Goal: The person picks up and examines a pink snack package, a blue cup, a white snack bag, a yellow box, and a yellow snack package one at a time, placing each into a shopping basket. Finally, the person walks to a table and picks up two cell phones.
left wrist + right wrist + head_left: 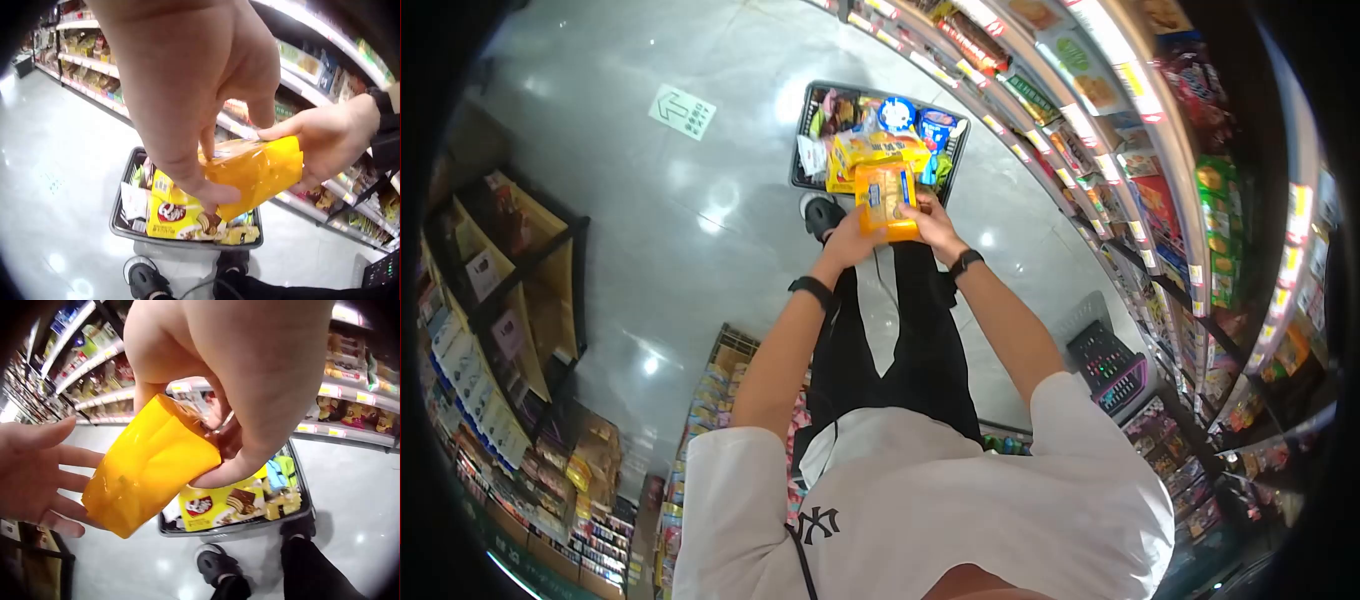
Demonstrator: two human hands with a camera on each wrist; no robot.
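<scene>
Left hand (852, 240) and right hand (935, 225) hold orange packet (887, 200) ends — above basket (800, 132).

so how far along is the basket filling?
Done: the basket already holds several snack packs, a yellow box on top. In hand: the left hand and right hand hold an orange packet above it. Left: that packet is not yet in the basket.

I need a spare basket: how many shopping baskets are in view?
2. One full basket of snacks stands on the floor before the person's shoe; a second basket sits by the right-hand shelves. Others may be hidden.
</scene>
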